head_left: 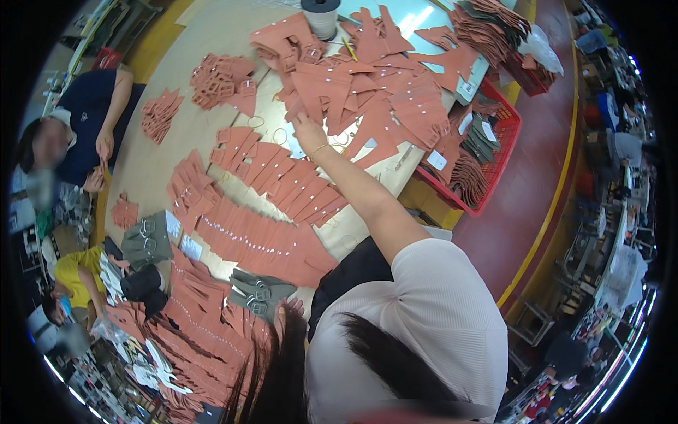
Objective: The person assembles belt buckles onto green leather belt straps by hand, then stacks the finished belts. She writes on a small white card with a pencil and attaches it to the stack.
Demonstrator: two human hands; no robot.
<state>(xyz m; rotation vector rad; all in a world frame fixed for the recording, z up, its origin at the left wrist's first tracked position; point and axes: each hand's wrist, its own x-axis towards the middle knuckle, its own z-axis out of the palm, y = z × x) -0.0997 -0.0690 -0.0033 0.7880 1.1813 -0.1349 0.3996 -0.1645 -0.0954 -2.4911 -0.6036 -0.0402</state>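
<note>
My right arm reaches across the table, and my right hand [307, 136] is closed at the edge of a terracotta cut piece [294, 110], its fingertips on it. Just beyond lies a loose heap of terracotta cut pieces [321, 85], some with small white dots. Nearer to me, overlapping rows of terracotta pieces [247, 230] fan across the table. My left hand [289, 311] is low in the view, partly hidden by hair, beside grey-green pieces with buckles [259, 293]. Its fingertips show, but whether they grip anything is hidden.
A red crate [505, 134] holding stacked pieces stands past the table's right edge. A thread spool [321, 18] is at the back, with buckled terracotta pieces [219, 81] to its left. Across the table sits a person in dark blue [88, 120]; another wears yellow [78, 279].
</note>
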